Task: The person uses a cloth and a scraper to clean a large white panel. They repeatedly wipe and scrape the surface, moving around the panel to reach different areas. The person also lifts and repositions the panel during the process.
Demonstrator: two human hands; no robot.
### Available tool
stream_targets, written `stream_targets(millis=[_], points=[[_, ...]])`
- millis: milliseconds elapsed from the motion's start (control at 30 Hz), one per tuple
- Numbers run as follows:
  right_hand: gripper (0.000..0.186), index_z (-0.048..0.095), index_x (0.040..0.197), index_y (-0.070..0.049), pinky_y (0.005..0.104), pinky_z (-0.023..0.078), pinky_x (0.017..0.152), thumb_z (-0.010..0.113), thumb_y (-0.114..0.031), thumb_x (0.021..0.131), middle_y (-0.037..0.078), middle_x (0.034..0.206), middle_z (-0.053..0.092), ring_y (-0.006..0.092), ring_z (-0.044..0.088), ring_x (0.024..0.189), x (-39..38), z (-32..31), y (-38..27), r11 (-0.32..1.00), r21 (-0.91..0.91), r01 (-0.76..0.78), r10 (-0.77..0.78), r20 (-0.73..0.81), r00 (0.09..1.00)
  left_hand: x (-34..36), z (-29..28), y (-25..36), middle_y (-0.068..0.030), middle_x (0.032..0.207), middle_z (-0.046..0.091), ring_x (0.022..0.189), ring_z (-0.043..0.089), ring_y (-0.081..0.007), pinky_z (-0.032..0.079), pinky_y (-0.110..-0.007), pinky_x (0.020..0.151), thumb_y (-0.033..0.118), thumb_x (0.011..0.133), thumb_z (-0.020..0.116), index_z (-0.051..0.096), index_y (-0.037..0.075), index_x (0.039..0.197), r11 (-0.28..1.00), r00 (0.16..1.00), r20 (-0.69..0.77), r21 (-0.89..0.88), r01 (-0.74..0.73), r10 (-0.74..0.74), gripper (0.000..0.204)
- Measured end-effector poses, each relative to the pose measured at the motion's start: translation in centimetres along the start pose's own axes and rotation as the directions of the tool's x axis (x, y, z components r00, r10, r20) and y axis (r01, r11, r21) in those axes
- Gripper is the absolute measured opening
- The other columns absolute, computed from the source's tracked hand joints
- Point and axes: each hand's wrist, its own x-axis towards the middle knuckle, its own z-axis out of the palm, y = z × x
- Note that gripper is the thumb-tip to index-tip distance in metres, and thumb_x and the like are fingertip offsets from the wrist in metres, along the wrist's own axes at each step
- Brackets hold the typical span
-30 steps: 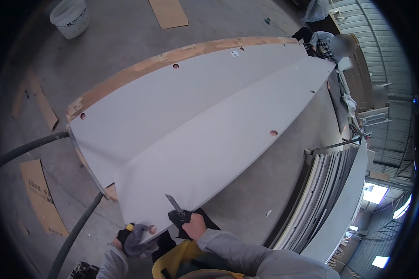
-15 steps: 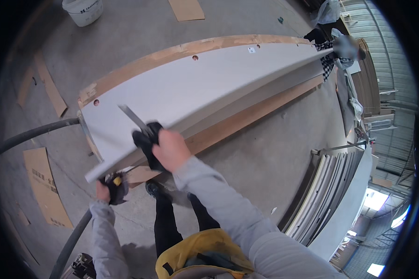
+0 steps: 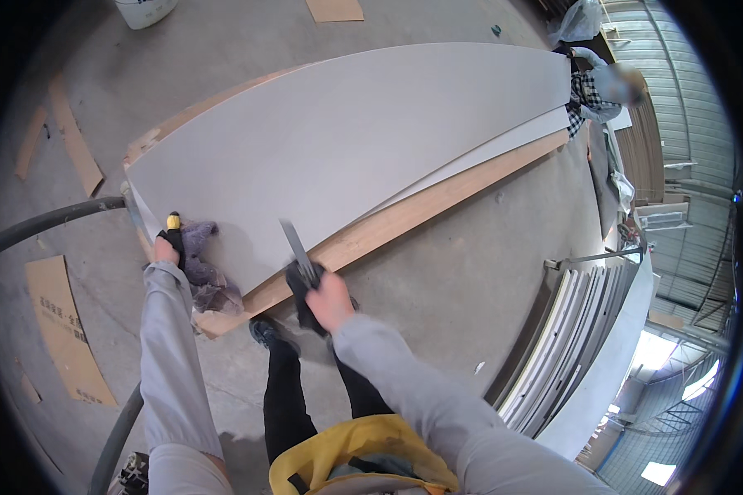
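Observation:
A long white panel (image 3: 363, 124), no holes showing, lies over another white board (image 3: 504, 140) on a wooden base (image 3: 462, 186). My left hand (image 3: 169, 247) is closed on a small yellow-topped object (image 3: 173, 220) at the panel's near left end, against a crumpled purple wad (image 3: 202, 252) lying on the surface. My right hand (image 3: 320, 293), in a dark fingerless glove, grips a long flat metal blade (image 3: 293, 239) over the near right edge. At the far end, a co-worker (image 3: 590, 91) in checked clothing is at the panels.
Dark hoses (image 3: 49, 223) arch at the left. Cardboard pieces (image 3: 66, 330) and a white bucket (image 3: 144, 10) are on the concrete floor (image 3: 437, 272). Stacked boards (image 3: 553, 346) run along the right. A metal bar (image 3: 594, 257) stands beside them.
The upper panel has turned over, so its holes no longer show. My left hand has moved forward onto it with the purple wad. My right hand rose with the blade, then shifted right and lower.

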Motion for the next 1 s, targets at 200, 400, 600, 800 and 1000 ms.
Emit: stream_targets(millis=[200, 400, 600, 800, 1000], points=[[0.026, 0.062, 0.098, 0.001, 0.0354, 0.047, 0.073, 0.053, 0.000, 0.074, 0.017, 0.082, 0.065, 0.0252, 0.063, 0.079, -10.9, -2.3, 17.6, 0.967, 0.066, -0.248, 0.255, -0.133, 0.958, 0.2, 6.6, -6.2, -0.0310, 0.075, 0.059, 0.078, 0.057, -0.0467, 0.044, -0.048, 0.066, 0.042, 0.087, 0.052, 0.059, -0.009, 0.082, 0.997, 0.999, 0.022, 0.064, 0.044, -0.046, 0.051], [0.023, 0.062, 0.096, 0.001, 0.0330, 0.047, 0.067, 0.054, 0.002, 0.074, 0.011, 0.077, 0.065, 0.0185, 0.061, 0.073, -13.9, -4.0, 17.7, 0.932, 0.132, -0.338, 0.351, -0.091, 0.932, -3.3, 5.3, -6.3, -0.0278, 0.081, 0.062, 0.080, 0.060, -0.0441, 0.046, -0.045, 0.068, 0.041, 0.083, 0.056, 0.063, -0.006, 0.092, 0.938, 0.962, -0.015, 0.216, 0.271, -0.274, 0.048], [0.016, 0.063, 0.088, 0.002, 0.0355, 0.047, 0.065, 0.056, 0.000, 0.074, 0.011, 0.074, 0.064, 0.0203, 0.061, 0.071, -13.1, -2.7, 11.8, 0.889, 0.192, -0.417, 0.404, 0.104, 0.909, -8.5, -9.0, 1.7, -0.0165, 0.098, 0.065, 0.092, 0.061, -0.0272, 0.045, -0.038, 0.083, 0.030, 0.081, 0.064, 0.061, 0.000, 0.107, 0.984, 0.981, 0.104, 0.091, 0.155, -0.164, 0.040], [0.020, 0.057, 0.075, 0.005, 0.0454, 0.046, 0.068, 0.061, -0.014, 0.070, 0.027, 0.075, 0.058, 0.0425, 0.057, 0.074, -10.6, -5.1, 6.1, 0.911, -0.413, -0.018, 0.104, 0.188, 0.977, -19.4, -17.9, 17.3, -0.0200, 0.091, 0.066, 0.083, 0.065, -0.0296, 0.051, -0.038, 0.075, 0.033, 0.068, 0.077, 0.060, 0.006, 0.113, 0.994, 0.874, 0.481, 0.109, 0.020, -0.071, 0.056], [0.020, 0.061, 0.081, 0.000, 0.0463, 0.048, 0.074, 0.059, -0.018, 0.073, 0.024, 0.084, 0.061, 0.0397, 0.060, 0.084, -13.2, -17.0, 5.1, 0.651, -0.755, 0.070, 0.423, 0.438, 0.793, -34.6, -15.0, 17.1, -0.0219, 0.088, 0.065, 0.082, 0.065, -0.0360, 0.051, -0.043, 0.074, 0.024, 0.076, 0.055, 0.068, 0.002, 0.088, 0.827, 0.374, 0.871, 0.447, -0.341, -0.317, 0.028]])
